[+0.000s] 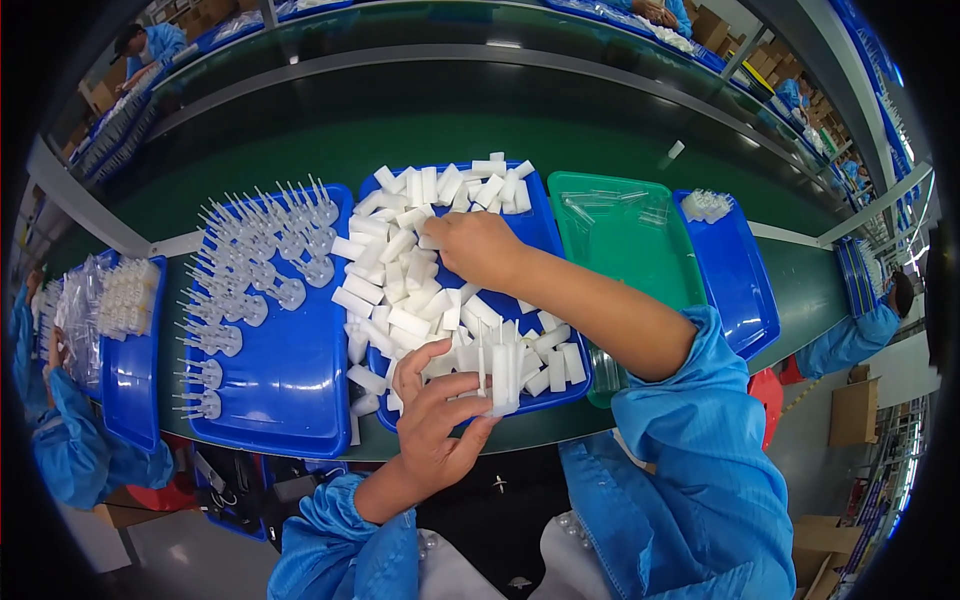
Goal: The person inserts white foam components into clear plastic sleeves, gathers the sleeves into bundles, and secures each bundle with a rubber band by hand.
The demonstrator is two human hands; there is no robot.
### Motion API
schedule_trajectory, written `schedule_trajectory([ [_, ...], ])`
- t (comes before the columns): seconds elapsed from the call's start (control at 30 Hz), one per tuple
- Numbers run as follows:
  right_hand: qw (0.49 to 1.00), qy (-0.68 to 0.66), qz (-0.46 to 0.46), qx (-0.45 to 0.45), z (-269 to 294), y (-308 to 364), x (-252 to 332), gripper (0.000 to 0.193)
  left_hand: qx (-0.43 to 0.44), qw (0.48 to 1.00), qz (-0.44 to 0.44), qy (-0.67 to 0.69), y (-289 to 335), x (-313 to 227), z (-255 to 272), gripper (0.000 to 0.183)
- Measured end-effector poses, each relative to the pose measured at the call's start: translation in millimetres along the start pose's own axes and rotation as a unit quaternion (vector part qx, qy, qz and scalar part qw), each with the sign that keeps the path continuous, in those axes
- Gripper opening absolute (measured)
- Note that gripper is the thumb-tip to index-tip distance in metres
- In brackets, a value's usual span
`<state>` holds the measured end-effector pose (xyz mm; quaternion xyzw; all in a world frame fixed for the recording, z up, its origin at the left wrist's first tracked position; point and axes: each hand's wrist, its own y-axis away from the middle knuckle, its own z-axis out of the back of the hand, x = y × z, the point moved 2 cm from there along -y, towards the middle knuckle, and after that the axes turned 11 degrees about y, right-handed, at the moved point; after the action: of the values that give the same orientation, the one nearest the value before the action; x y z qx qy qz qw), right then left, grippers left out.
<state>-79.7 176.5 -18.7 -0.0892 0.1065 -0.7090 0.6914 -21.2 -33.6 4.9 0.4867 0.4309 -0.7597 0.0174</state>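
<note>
My left hand [437,412] grips a small clear plastic part with thin prongs [483,362] and a white foam block [503,378] at the near edge of a blue tray [548,232] heaped with white foam blocks [395,275]. My right hand [473,246] reaches into the middle of that heap, fingers closed around a block, which is mostly hidden. To the left, a second blue tray [290,385] holds rows of clear pronged parts [255,265] standing upright.
A green tray [630,250] with a few clear parts lies right of the foam tray, then another blue tray [735,280]. A dark green conveyor belt [450,130] runs behind. Other people in blue coats work at the left, right and far side.
</note>
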Motion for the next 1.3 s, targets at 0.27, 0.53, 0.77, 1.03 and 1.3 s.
schedule_trajectory([
  [0.27,0.904,-0.382,-0.166,0.100,59.6,38.3,-7.8,0.047,0.011,0.999,0.018,-0.042,-4.6,-0.8,-2.7,0.020],
  [0.53,0.787,-0.559,-0.228,0.131,101.8,73.4,1.9,0.042,0.080,0.994,0.012,-0.071,-8.2,-2.5,-13.8,0.022],
  [0.77,0.775,-0.589,-0.212,0.090,109.4,91.3,6.0,0.035,0.101,0.991,0.013,-0.082,-9.6,-5.4,-18.8,0.021],
  [1.03,0.818,-0.532,-0.188,0.108,110.8,96.8,1.4,0.029,0.102,0.990,0.021,-0.094,-8.9,-4.3,-21.5,0.022],
  [1.3,0.824,-0.515,-0.205,0.117,118.8,102.3,-2.7,0.025,0.115,0.988,0.029,-0.097,-9.8,-5.1,-23.6,0.021],
])
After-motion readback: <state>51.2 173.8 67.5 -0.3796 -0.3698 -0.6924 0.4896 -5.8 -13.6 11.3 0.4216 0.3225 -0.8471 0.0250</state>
